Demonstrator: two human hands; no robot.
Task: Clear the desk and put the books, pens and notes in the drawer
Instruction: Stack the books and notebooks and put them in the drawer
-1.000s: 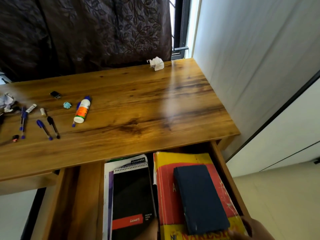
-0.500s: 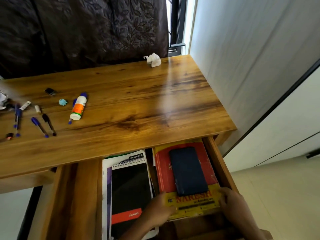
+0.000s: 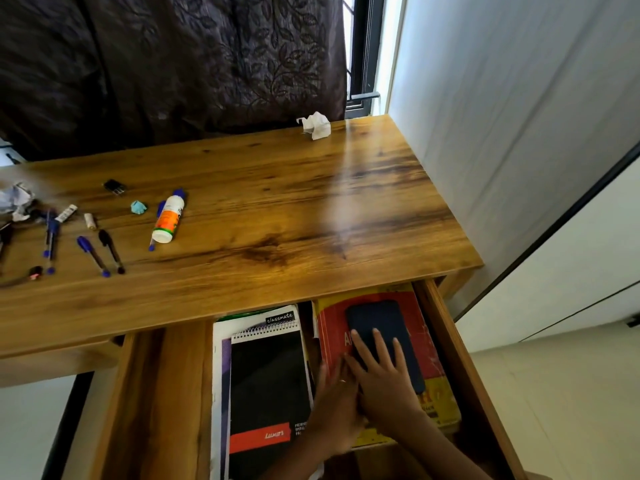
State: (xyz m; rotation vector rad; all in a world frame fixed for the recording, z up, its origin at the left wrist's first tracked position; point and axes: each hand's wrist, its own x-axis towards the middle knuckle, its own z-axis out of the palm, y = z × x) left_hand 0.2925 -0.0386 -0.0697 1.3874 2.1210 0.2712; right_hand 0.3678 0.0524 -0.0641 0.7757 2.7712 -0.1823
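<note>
Hands are lying flat in the open drawer [image 3: 464, 358] under the bench's [image 3: 277, 216] front right corner: the right hand [image 3: 384, 379] is spreading straight fingers over a dark blue book [image 3: 379, 323] atop the red-and-yellow book [image 3: 426, 344], the left hand [image 3: 334, 407] is pressing beside it. A spiral notebook [image 3: 268, 379] is lying just left. Pens [image 3: 93, 254] and a glue bottle [image 3: 169, 220] are sitting near the bench's left edge.

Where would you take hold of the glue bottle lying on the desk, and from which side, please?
Grip the glue bottle across its white-and-orange body, fingers coming down from above, probably. It lies flat on the desk, its long axis running roughly front to back, blue cap at the far end, so its two long sides are exposed. A blue pen lies close along its left side, so keep the fingers clear of that.
</note>
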